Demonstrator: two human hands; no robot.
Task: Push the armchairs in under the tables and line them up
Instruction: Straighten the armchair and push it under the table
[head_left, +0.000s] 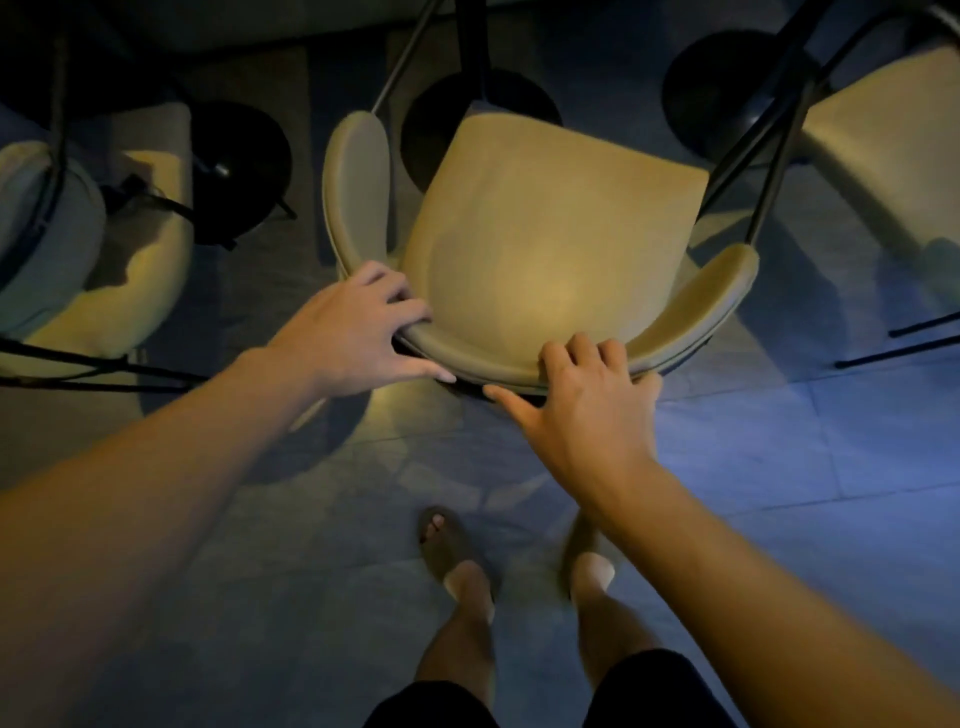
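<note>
**A:** Armchair front and centre, folks — the beige upholstered armchair with the curved wraparound back (545, 228) sat directly ahead of the person, its seat pointing away toward the round black pedestal base of the table (441, 130).

**B:** And that was the line that mattered. The chair ran front-to-back straight away from the body, though it looked turned a touch to the left of square, judging by the seat edge.

**A:** Both hands were on the back rail. The left hand (358, 327) was curled over the rail's left bend, fingers hooked on top, thumb stretched along the underside.

**B:** The right hand (587, 395) gripped it just right of centre, fingers bent over the top edge, thumb splayed out toward the left one. Neither was clearly nearer; they were about level.

**A:** Neighbours either side: a matching beige armchair at left (104, 270), another at the right edge (893, 150), each near its own dark table base.

**B:** I'd have called for a straight shove forward, with a little more from one side to square it with that pair.
</note>
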